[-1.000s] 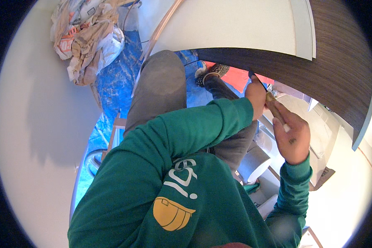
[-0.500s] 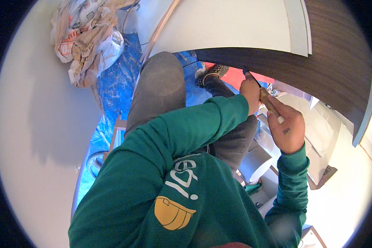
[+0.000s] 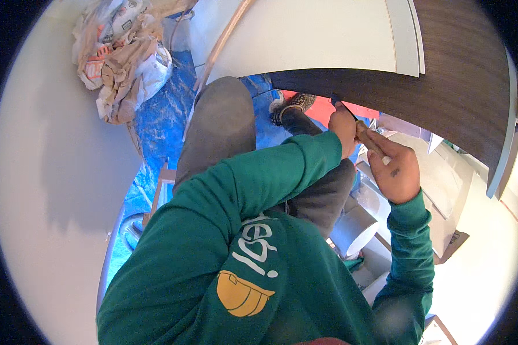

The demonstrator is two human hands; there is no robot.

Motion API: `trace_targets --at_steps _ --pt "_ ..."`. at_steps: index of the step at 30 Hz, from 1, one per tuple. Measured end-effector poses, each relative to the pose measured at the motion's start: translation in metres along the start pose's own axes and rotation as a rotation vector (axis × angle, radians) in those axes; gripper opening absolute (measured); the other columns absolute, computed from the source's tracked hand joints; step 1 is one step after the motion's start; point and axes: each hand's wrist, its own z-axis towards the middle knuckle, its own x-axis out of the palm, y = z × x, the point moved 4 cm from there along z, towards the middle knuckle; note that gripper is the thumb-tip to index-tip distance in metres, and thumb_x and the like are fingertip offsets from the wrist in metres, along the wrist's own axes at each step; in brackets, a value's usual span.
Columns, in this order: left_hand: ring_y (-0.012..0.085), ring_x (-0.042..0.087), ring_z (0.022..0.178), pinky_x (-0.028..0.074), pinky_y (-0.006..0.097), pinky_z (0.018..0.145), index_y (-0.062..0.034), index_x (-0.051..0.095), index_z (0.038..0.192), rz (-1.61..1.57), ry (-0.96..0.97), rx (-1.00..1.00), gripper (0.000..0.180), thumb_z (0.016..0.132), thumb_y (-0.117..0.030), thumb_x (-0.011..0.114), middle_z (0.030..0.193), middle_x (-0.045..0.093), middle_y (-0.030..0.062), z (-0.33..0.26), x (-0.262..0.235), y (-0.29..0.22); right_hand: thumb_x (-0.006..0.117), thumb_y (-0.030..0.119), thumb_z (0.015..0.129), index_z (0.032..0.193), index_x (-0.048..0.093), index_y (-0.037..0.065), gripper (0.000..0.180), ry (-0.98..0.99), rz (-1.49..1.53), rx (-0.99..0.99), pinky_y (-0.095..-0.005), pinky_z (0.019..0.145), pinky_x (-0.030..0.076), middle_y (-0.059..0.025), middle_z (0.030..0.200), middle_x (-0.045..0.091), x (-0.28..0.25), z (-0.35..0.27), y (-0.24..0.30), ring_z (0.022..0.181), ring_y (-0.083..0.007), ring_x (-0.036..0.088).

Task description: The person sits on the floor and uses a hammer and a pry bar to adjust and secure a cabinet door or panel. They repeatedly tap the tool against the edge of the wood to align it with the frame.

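My right hand is closed around the wooden handle of a tool, which looks like a file with a narrow dark blade. My left hand grips its blade end, with a finger stretched along it toward the tip. The blade lies at the lower edge of a dark wood-grain panel, right beside my hands. Most of the blade is hidden by my left hand and the panel, so its exact contact with the edge cannot be made out.
Pale panels lie beyond the dark one. Blue sheeting covers the floor at left, with crumpled paper and plastic bags on it. A pale wall stands at left. Below my right arm are a white cylinder and boards.
Both hands have shifted slightly left and away from me with the file, by a small amount. The dark panel also sits slightly further left in view. My grip looks the same.
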Motion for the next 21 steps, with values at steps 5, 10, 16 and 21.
trace_targets --at_steps 5,10,16,21 --pt "0.0186 0.048 0.054 0.038 0.035 0.044 -0.0139 0.051 0.087 -0.088 0.011 0.002 0.038 0.105 -0.043 0.035 0.066 0.047 0.0022 -0.001 -0.004 -0.003 0.062 0.009 0.080 0.120 0.067 0.002 0.041 0.031 0.007 -0.012 -0.0390 0.079 0.055 -0.0242 0.100 0.070 0.004 0.003 0.007 0.086 -0.0396 0.070" --pt "0.0157 0.049 0.056 0.037 0.033 0.045 -0.0174 0.053 0.079 -0.058 0.114 0.018 0.026 0.100 -0.028 0.041 0.067 0.050 -0.0012 0.013 -0.019 -0.005 0.062 0.009 0.082 0.119 0.067 -0.003 0.039 0.062 0.035 0.010 -0.0353 0.081 0.054 -0.0259 0.100 0.071 0.014 0.007 0.015 0.088 -0.0328 0.073" --pt "0.0168 0.051 0.057 0.038 0.034 0.048 -0.0162 0.055 0.077 -0.081 0.093 0.064 0.024 0.097 -0.020 0.043 0.068 0.052 0.0003 0.028 -0.028 -0.002 0.060 0.010 0.082 0.119 0.067 0.000 0.039 0.116 0.021 0.082 -0.0377 0.079 0.055 -0.0265 0.097 0.070 0.023 0.010 0.008 0.084 -0.0355 0.072" --pt "0.0215 0.055 0.060 0.046 0.041 0.052 -0.0138 0.052 0.091 0.619 0.318 0.820 0.036 0.104 -0.044 0.038 0.072 0.052 0.0046 0.084 -0.065 -0.012 0.062 0.017 0.081 0.123 0.067 0.015 0.043 0.005 -0.059 -0.055 -0.0467 0.069 0.055 -0.0202 0.092 0.070 0.044 0.020 0.004 0.074 -0.0389 0.068"
